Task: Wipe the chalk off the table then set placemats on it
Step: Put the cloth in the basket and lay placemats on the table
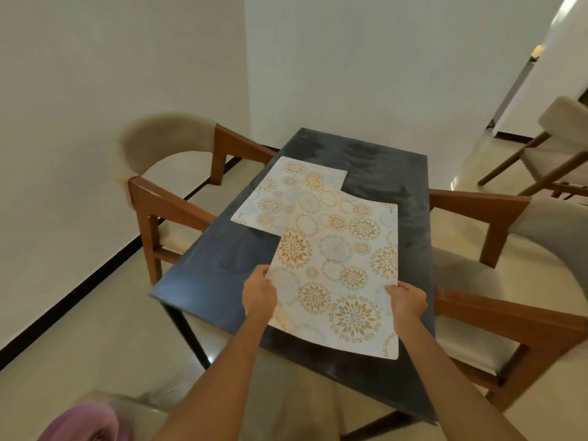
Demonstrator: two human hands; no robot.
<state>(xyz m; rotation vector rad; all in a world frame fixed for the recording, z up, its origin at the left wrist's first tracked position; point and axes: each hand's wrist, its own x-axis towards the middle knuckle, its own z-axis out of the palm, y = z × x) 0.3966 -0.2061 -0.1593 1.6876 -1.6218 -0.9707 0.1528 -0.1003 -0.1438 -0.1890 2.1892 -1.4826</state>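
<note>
Placemats are going down on the dark worktop [197, 275], which shows faint smeary streaks at the far end, probably wipe marks or leftover chalk (hard to say which). One far placemat [280, 192] already lies flat toward the back left. The near placemat [343, 265] is held by both hands: the left hand [259, 292] pinches its left edge and the right hand [407, 300] pinches its right edge, each grip closed on the mat itself. Taking it at opposite sides likely keeps the sheet taut and level, so it can be squared up before release. Its far corner overlaps the far placemat, and its near edge seems to hover slightly above the surface, so I judge it is not yet set. Next it probably wants shifting toward the person and right, clear of the first mat. Wooden chairs [178, 205] with padded backs stand on both sides, and something purple [86, 424] sits blurred at the lower left
</note>
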